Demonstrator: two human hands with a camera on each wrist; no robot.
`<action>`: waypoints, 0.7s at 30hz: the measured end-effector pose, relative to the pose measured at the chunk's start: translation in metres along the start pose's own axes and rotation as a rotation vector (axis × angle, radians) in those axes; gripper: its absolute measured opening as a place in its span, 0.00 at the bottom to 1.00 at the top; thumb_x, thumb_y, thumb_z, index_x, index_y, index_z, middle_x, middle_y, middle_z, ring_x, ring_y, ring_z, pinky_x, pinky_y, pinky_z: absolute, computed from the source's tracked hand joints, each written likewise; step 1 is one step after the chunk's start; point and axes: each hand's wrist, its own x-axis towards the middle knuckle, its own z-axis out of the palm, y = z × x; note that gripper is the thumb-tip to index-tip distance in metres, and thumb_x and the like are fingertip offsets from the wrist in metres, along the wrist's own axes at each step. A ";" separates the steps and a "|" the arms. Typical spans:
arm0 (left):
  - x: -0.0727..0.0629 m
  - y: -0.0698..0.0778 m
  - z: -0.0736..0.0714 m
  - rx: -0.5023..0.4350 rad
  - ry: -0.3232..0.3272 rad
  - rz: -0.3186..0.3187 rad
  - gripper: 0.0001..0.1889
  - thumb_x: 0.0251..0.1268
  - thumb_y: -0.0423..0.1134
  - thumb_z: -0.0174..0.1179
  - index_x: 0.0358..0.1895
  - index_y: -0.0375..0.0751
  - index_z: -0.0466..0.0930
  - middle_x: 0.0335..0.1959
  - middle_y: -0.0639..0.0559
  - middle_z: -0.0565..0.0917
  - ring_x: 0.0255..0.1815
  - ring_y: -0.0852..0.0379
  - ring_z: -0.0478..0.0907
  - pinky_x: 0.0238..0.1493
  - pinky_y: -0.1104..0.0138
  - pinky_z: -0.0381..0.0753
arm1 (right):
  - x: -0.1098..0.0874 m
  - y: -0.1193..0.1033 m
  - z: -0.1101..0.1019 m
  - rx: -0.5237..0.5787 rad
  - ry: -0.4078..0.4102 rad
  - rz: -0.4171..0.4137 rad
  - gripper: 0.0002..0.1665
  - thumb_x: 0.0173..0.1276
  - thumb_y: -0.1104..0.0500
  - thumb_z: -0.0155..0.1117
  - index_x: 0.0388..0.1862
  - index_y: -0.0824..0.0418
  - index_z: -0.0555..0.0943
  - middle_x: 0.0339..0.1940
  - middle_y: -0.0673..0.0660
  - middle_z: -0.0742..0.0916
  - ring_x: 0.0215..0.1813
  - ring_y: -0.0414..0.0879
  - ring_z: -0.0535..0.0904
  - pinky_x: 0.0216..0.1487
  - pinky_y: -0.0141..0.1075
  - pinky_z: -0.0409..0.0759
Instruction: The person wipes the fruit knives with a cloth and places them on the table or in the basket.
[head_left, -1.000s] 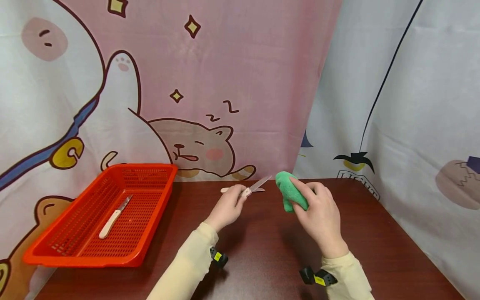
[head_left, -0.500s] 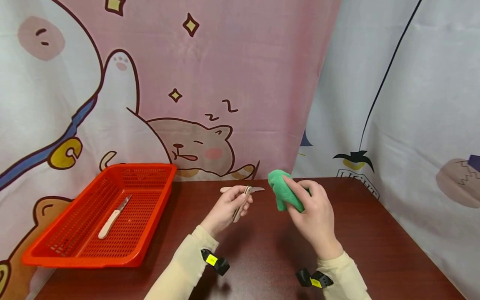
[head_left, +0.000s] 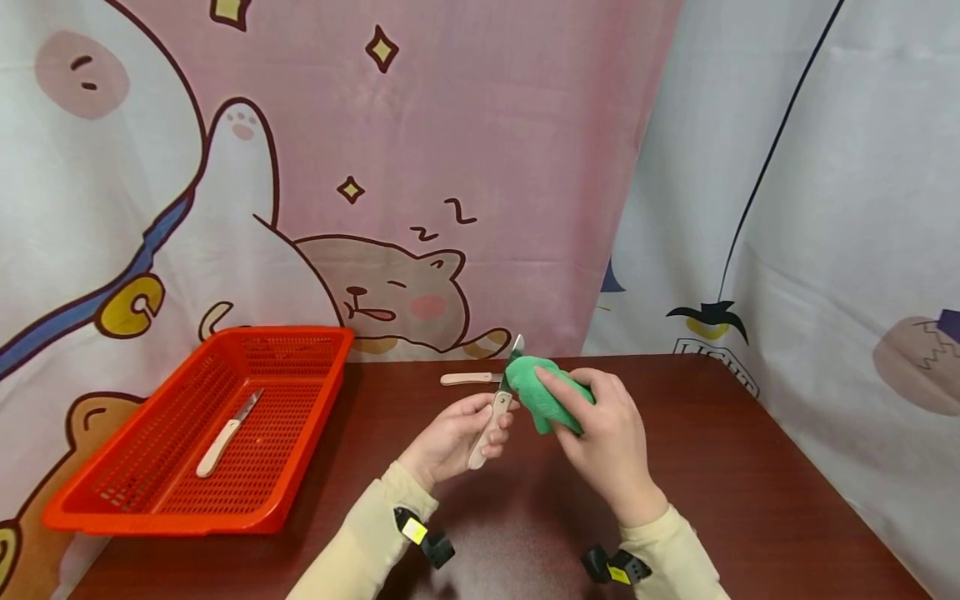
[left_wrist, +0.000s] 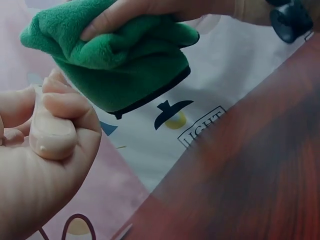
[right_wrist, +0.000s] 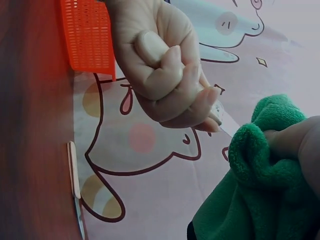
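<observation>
My left hand [head_left: 456,435] grips a folding knife [head_left: 489,433] by its pale handle, the blade pointing up and away. In the right wrist view the fingers [right_wrist: 172,75] curl round that handle. My right hand [head_left: 606,442] pinches a bunched green cloth [head_left: 546,398], which lies against the blade and covers its middle; the tip shows above. The left wrist view has the cloth [left_wrist: 125,60] with its dark edging just above the knife's handle end [left_wrist: 54,137]. Behind the hands, a second folding knife [head_left: 467,378] lies on the table, its blade partly hidden.
A red plastic basket [head_left: 303,450] stands at the left with another open folding knife [head_left: 225,442] inside. The dark wooden table [head_left: 750,467] ends at the back against a printed cartoon curtain [head_left: 540,167], with a pale curtain on the right.
My left hand has turned the knife from pointing right to pointing up and away. My right hand has brought the cloth leftwards onto the blade. The basket has not moved.
</observation>
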 end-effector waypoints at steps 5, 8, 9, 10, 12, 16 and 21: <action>-0.004 -0.002 0.001 -0.040 -0.040 -0.021 0.20 0.80 0.29 0.25 0.57 0.38 0.71 0.40 0.50 0.72 0.32 0.61 0.66 0.32 0.73 0.67 | -0.001 -0.002 0.007 0.002 -0.002 -0.085 0.41 0.45 0.70 0.76 0.60 0.45 0.83 0.46 0.61 0.82 0.48 0.59 0.78 0.45 0.54 0.77; -0.006 -0.003 0.002 -0.036 -0.057 -0.032 0.21 0.80 0.29 0.25 0.59 0.39 0.70 0.40 0.50 0.71 0.33 0.61 0.65 0.32 0.73 0.66 | -0.002 -0.003 0.010 -0.002 -0.013 -0.105 0.41 0.45 0.70 0.77 0.59 0.44 0.83 0.47 0.61 0.82 0.49 0.59 0.78 0.45 0.54 0.77; -0.007 -0.003 0.003 -0.035 -0.063 -0.033 0.22 0.80 0.29 0.25 0.59 0.40 0.70 0.40 0.51 0.71 0.33 0.61 0.65 0.32 0.72 0.66 | -0.002 -0.004 0.010 -0.004 -0.017 -0.107 0.41 0.45 0.69 0.78 0.59 0.43 0.83 0.47 0.61 0.81 0.49 0.59 0.78 0.45 0.54 0.77; -0.008 -0.003 0.003 -0.033 -0.068 -0.033 0.22 0.80 0.29 0.24 0.59 0.40 0.70 0.40 0.51 0.71 0.33 0.62 0.65 0.32 0.72 0.66 | -0.003 -0.004 0.011 -0.006 -0.022 -0.108 0.40 0.45 0.69 0.78 0.59 0.43 0.83 0.47 0.60 0.81 0.49 0.59 0.78 0.45 0.54 0.77; -0.009 -0.004 0.003 -0.029 -0.077 -0.032 0.23 0.80 0.28 0.23 0.60 0.41 0.70 0.40 0.51 0.70 0.33 0.62 0.65 0.32 0.73 0.66 | -0.003 -0.006 0.011 -0.012 -0.035 -0.109 0.40 0.45 0.69 0.79 0.59 0.42 0.83 0.47 0.60 0.81 0.50 0.59 0.77 0.45 0.54 0.77; -0.010 -0.005 0.003 -0.017 -0.083 -0.028 0.24 0.79 0.27 0.24 0.59 0.43 0.71 0.39 0.51 0.70 0.33 0.61 0.65 0.32 0.73 0.67 | -0.003 -0.007 0.011 -0.025 -0.051 -0.104 0.40 0.46 0.69 0.78 0.58 0.41 0.84 0.48 0.60 0.80 0.50 0.58 0.77 0.45 0.55 0.76; -0.013 -0.006 0.003 0.003 -0.074 -0.023 0.21 0.79 0.27 0.26 0.58 0.41 0.71 0.39 0.50 0.71 0.33 0.61 0.65 0.32 0.74 0.67 | -0.002 -0.006 0.010 -0.037 -0.043 -0.087 0.39 0.46 0.69 0.78 0.57 0.41 0.84 0.47 0.61 0.81 0.49 0.59 0.77 0.45 0.54 0.77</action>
